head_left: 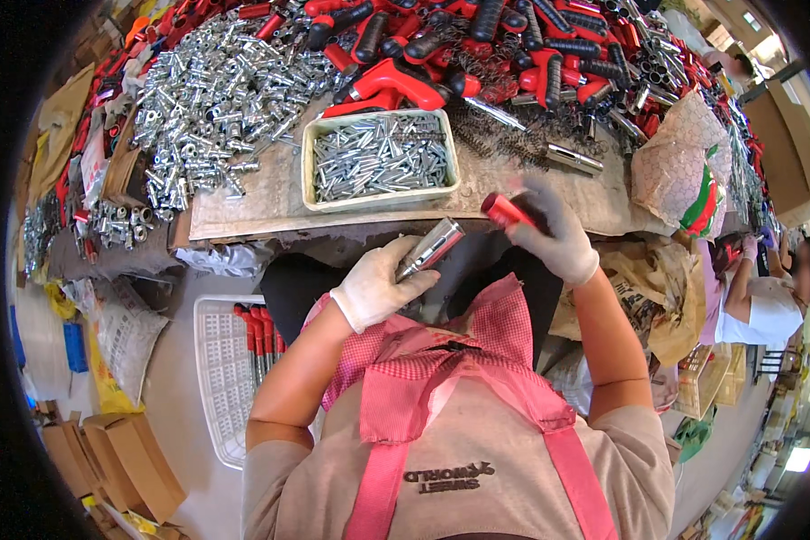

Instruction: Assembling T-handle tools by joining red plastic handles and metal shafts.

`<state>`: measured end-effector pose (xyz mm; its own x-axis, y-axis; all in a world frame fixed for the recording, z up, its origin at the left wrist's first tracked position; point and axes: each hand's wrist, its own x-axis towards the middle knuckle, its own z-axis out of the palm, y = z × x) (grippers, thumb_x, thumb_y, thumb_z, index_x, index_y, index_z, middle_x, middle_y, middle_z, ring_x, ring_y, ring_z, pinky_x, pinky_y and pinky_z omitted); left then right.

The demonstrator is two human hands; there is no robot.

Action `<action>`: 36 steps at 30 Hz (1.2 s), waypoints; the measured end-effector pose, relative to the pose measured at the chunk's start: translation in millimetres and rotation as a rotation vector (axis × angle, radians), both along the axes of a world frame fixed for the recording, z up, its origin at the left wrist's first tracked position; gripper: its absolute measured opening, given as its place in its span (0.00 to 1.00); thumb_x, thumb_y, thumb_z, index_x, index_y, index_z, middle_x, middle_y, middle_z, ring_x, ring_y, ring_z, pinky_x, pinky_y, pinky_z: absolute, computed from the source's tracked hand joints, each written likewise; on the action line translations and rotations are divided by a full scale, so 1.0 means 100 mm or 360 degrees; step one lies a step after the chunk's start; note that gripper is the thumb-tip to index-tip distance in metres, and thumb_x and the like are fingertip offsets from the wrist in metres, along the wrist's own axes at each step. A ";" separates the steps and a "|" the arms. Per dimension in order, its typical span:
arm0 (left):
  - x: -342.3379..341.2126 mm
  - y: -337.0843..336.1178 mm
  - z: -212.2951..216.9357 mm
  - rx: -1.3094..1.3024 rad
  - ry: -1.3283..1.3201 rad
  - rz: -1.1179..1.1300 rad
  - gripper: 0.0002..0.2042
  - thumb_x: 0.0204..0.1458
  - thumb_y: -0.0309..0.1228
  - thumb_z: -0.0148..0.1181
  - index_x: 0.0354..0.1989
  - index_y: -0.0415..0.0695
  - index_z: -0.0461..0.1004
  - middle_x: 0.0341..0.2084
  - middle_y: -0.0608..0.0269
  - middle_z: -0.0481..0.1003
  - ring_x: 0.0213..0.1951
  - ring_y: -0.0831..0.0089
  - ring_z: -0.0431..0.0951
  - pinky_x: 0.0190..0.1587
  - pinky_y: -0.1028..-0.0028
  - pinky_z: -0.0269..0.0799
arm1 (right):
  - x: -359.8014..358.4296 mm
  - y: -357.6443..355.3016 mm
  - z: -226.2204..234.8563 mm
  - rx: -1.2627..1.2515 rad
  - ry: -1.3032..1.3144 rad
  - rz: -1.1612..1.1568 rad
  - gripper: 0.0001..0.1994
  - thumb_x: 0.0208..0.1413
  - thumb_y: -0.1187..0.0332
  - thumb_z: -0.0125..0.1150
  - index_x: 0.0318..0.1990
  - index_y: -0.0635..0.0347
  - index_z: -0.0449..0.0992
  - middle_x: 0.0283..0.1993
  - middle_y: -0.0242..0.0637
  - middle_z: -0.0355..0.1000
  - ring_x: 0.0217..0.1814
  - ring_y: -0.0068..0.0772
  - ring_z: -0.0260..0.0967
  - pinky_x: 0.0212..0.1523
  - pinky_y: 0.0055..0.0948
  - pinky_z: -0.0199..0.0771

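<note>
My gloved left hand (378,283) is closed around a shiny chrome metal tube (436,241), which tilts up and to the right over my lap. My gloved right hand (558,236) grips a red handle (504,211) with a round open end that points toward the tube. Part of that handle lies hidden in the fingers, and motion blurs the hand's upper edge. Tube and handle are apart. Beyond my hands a white plastic tray (373,202) full of small metal pins stands near the table's front edge.
A heap of small metal fittings (229,99) covers the table's left side. Red-and-black handles (486,27) and dark springs (504,135) pile up at the back. A white basket (209,360) with red-handled tools stands low at my left. A co-worker (760,301) sits at right.
</note>
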<state>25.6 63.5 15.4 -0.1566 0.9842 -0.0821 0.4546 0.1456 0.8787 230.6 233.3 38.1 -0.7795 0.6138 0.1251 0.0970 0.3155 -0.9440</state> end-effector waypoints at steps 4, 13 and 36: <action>-0.01 0.05 0.04 -0.0111 0.0008 -0.0244 0.25 0.46 0.37 0.64 0.51 0.39 0.68 0.38 0.46 0.75 0.40 0.52 0.76 0.43 0.65 0.70 | -0.01 -0.02 0.20 0.0300 -0.0389 0.0423 0.16 0.45 0.71 0.66 0.43 0.60 0.73 0.41 0.38 0.70 0.44 0.34 0.69 0.47 0.30 0.68; 0.02 0.02 -0.05 -0.0341 0.0403 -0.0344 0.37 0.45 0.42 0.63 0.62 0.40 0.56 0.42 0.38 0.72 0.45 0.45 0.73 0.47 0.61 0.69 | -0.08 -0.33 0.03 0.0386 -0.0225 0.0276 0.13 0.51 0.73 0.59 0.44 0.63 0.68 0.41 0.45 0.66 0.44 0.46 0.67 0.47 0.35 0.67; 0.08 0.01 -0.09 0.0035 -0.0146 0.0285 0.27 0.43 0.41 0.67 0.50 0.38 0.68 0.34 0.42 0.75 0.39 0.48 0.76 0.42 0.63 0.70 | -1.29 0.53 -0.30 0.1603 -0.0335 -0.0215 0.15 0.49 0.65 0.61 0.45 0.55 0.72 0.48 0.42 0.67 0.52 0.49 0.63 0.51 0.41 0.66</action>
